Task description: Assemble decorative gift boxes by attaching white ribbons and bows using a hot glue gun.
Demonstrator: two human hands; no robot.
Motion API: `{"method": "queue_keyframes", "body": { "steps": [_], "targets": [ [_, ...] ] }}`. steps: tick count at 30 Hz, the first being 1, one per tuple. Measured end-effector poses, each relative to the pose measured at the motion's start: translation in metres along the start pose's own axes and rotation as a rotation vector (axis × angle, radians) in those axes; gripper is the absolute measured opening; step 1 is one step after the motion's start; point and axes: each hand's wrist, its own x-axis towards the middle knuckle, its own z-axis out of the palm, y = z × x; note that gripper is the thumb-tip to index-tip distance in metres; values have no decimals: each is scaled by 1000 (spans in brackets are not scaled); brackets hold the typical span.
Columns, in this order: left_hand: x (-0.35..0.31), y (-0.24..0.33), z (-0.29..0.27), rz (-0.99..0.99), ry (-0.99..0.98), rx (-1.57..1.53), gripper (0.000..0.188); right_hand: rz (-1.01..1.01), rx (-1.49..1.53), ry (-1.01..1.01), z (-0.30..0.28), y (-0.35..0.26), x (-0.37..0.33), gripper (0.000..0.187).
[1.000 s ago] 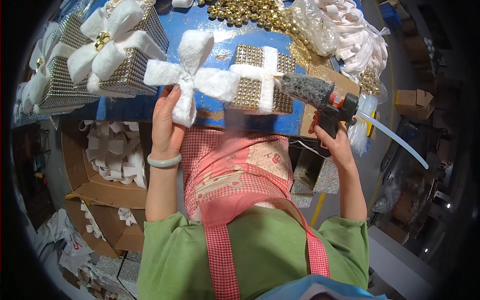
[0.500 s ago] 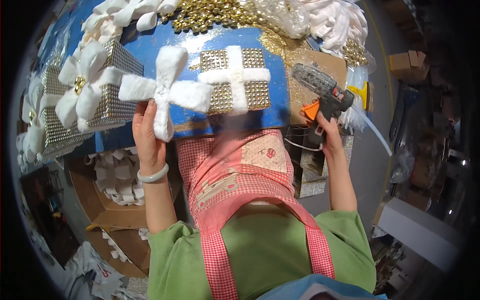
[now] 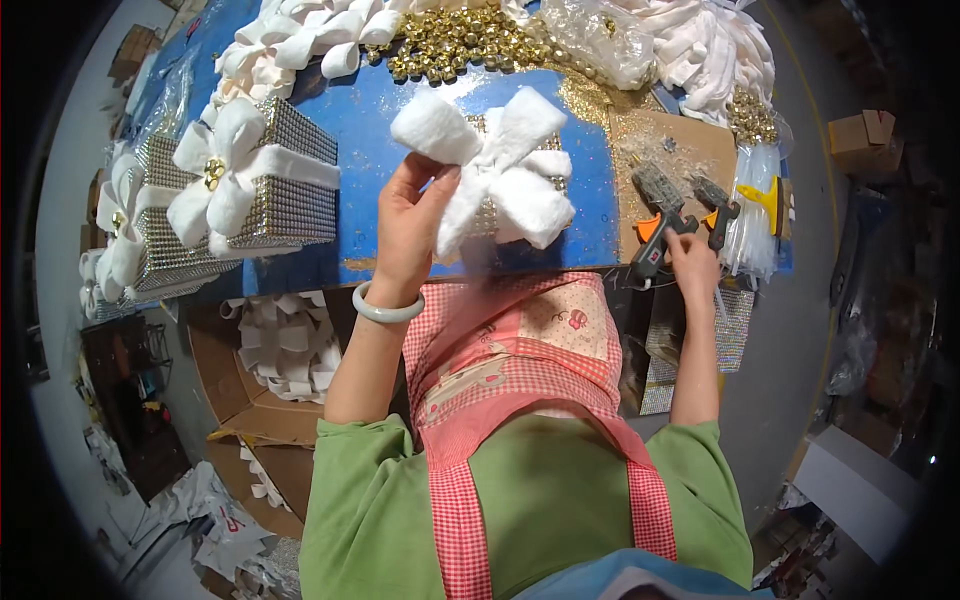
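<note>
My left hand (image 3: 415, 215) pinches a fluffy white bow (image 3: 520, 170) by one of its loops. The bow lies over a box covered in gold and silver studs (image 3: 555, 165), hiding most of it and the white band across it. To the right, the bent fingers of my right hand (image 3: 692, 265) are closed at the handle of a hot glue gun (image 3: 658, 195) with an orange trigger. That gun rests on a cardboard sheet (image 3: 630, 135), and a second glue gun (image 3: 713, 200) lies beside it.
Studded gift boxes with white bows (image 3: 285, 205) stand at the left. Gold bells (image 3: 450, 45), white ribbon loops (image 3: 320, 35) and a clear plastic bag (image 3: 600, 40) fill the back. Glue sticks (image 3: 755, 225) lie at the right edge. Below the blue table (image 3: 360, 120) is a cardboard carton (image 3: 220, 365).
My left hand has moved right, bringing the white bow over the studded box. My right hand has lowered the glue gun onto the cardboard sheet. The view has shifted, showing the second glue gun.
</note>
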Motion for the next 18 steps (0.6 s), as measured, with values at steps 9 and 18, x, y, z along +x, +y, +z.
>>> {"method": "queue_keyframes", "body": {
  "steps": [9,18],
  "targets": [
    [-14,-18,24,-23,-130,55,22,-282,1145,-634,-41,-140,-72,42],
    [28,-19,20,290,45,874,18,-315,1070,-139,-5,-182,-44,15]
  ]
}}
